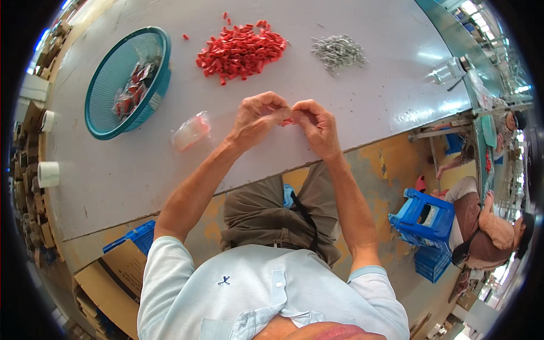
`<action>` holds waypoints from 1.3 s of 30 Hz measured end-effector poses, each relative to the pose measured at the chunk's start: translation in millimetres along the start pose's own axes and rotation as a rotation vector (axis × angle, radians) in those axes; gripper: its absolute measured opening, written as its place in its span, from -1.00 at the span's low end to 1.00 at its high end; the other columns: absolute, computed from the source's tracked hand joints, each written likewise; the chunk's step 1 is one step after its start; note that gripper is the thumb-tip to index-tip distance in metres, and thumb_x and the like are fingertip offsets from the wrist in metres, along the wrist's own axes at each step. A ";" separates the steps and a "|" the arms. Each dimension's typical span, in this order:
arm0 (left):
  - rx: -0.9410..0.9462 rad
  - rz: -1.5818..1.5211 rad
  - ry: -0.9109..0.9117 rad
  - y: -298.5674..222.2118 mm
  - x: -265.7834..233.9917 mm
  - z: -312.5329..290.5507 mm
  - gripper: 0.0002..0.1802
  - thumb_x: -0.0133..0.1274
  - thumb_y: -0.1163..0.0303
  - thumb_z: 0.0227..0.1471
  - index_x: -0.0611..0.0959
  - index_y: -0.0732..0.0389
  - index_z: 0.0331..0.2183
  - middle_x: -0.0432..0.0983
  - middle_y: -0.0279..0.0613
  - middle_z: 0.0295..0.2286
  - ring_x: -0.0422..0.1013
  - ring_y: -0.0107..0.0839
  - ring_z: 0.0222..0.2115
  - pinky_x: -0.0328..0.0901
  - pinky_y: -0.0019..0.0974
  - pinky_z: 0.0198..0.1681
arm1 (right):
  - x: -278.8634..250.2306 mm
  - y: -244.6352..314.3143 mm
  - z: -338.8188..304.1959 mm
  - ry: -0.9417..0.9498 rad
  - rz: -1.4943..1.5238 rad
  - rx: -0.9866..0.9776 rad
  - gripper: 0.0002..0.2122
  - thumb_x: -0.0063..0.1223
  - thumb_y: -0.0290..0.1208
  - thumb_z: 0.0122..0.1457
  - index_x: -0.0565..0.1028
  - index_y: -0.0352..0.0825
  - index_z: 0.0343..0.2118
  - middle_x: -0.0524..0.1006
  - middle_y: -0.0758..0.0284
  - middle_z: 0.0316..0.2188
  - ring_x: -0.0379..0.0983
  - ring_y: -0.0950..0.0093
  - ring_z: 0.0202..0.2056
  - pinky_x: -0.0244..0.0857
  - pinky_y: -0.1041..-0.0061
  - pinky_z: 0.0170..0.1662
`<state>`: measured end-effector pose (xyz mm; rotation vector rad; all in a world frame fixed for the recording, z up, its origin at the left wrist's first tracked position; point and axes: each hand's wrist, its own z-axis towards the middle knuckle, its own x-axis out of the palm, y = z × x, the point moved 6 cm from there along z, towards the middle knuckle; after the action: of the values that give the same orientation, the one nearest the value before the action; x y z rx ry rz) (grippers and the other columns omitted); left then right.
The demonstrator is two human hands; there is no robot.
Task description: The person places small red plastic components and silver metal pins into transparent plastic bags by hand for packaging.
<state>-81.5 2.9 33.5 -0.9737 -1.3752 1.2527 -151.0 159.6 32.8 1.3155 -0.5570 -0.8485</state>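
Observation:
My left hand [258, 120] and my right hand [318, 127] meet above the near part of the table, fingertips pinched together. A small red piece [287, 121] shows between them, mostly hidden by the fingers; its exact shape cannot be made out. Beyond the hands lies a heap of short red plastic tubes [241, 52], with a few loose ones at its edge. To its right is a smaller pile of grey metal pieces [339, 52] that look like screws. Beside my left forearm rests a clear plastic bag [191, 131] with something reddish in it.
A teal mesh basket [161, 73] at the left holds bagged red pieces. Tape rolls [48, 174] stand at the table's left edge, a clear jar [447, 71] at the far right. Cardboard [116, 269] is at lower left. Blue stools [422, 218] and a seated person [490, 238] are at right.

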 end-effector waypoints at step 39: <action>0.032 0.077 -0.071 5.7 -12.9 2.3 -0.93 0.13 0.49 0.28 0.63 0.30 -0.25 0.54 -0.35 -0.40 0.44 -0.57 -0.37 0.35 -0.45 -0.21 | 3.7 7.2 1.7 0.015 0.121 -0.074 -0.94 0.21 -0.58 0.25 0.58 -0.44 -0.26 0.61 0.38 -0.42 0.50 0.64 -0.38 0.41 0.56 -0.30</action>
<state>-81.8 -9.3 26.0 -0.9758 -1.3793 1.3749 -148.6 155.9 39.8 1.2075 -0.5824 -0.7521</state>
